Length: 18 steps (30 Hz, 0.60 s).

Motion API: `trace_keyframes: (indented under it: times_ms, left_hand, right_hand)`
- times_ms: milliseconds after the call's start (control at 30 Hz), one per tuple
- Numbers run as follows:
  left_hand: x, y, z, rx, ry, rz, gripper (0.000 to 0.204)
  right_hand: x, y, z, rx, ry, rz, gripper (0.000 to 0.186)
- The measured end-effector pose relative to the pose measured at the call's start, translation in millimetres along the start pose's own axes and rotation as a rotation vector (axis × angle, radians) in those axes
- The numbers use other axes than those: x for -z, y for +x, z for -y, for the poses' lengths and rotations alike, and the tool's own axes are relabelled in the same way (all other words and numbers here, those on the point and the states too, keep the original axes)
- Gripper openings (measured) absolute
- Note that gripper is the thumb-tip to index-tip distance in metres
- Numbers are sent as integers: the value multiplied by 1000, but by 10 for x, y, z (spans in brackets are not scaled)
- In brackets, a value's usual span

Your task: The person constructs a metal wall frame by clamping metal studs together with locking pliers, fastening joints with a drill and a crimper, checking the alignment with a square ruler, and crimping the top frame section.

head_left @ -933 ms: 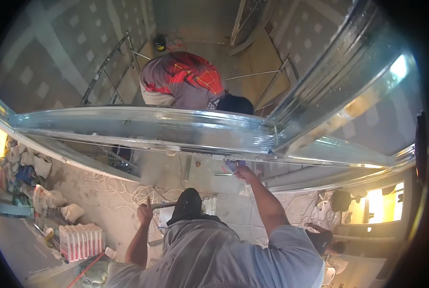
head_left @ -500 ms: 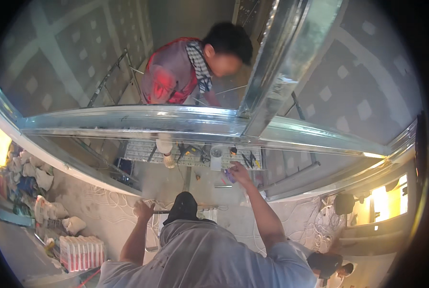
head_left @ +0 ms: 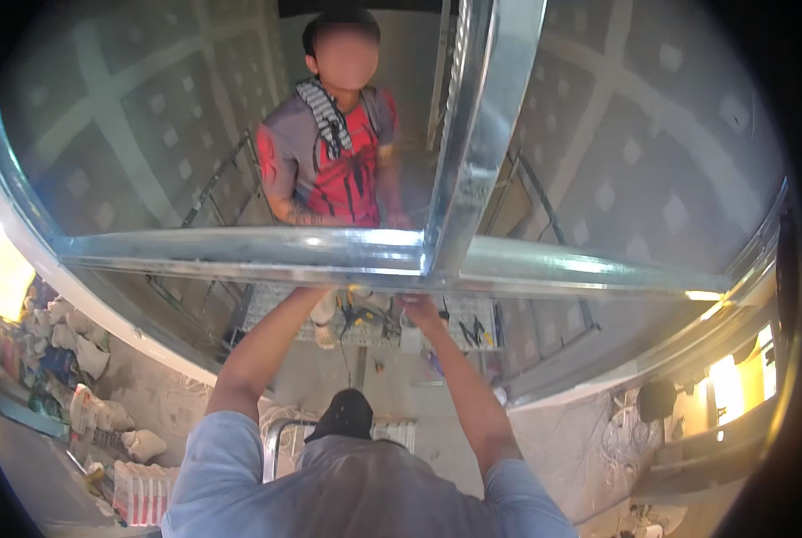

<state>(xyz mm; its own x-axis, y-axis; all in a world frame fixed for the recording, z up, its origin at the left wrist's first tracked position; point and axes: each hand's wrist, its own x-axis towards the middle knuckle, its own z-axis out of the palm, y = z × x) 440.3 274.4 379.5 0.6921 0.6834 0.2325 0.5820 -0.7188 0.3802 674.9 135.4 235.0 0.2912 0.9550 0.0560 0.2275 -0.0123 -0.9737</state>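
A long silver metal channel (head_left: 329, 254) runs across in front of me, and an upright-looking metal stud (head_left: 475, 134) meets it right of centre. My left hand (head_left: 314, 294) reaches up to the underside of the channel, and its fingers are hidden behind the metal. Just below the channel, near that joint, my right hand (head_left: 422, 311) has its fingers drawn together. Whatever they may hold is too small and shaded to make out. Beyond the channel a co-worker in a red and grey shirt (head_left: 358, 170) stands facing me, the forearms partly hidden by the metal.
A perforated scaffold platform (head_left: 374, 332) below carries scattered tools. A purple item (head_left: 434, 361) lies lower down. Grey boards with patched joints (head_left: 598, 117) line both sides. Sacks (head_left: 82, 350) and a stacked white-and-red pack (head_left: 143, 493) sit at left; cables (head_left: 612, 448) lie on the floor at right.
Both my hands have risen from lower down to the channel and come closer together. The co-worker has straightened up from a bent posture. The view has shifted.
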Motion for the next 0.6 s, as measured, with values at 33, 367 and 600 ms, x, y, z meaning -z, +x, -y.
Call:
trace_keyframes:
  times_ms: [33,367,600]
  left_hand:
    - [-16,-8,27,10,1,16,42]
    - [256,-58,28,-111,-43,125,40]
    - [307,-150,-441,-382,-191,307,38]
  right_hand:
    - [-66,-29,30,6,18,13,67]
    - [-582,-48,-10,192,-89,168,65]
    - [-710,-398,272,212,34,-100,37]
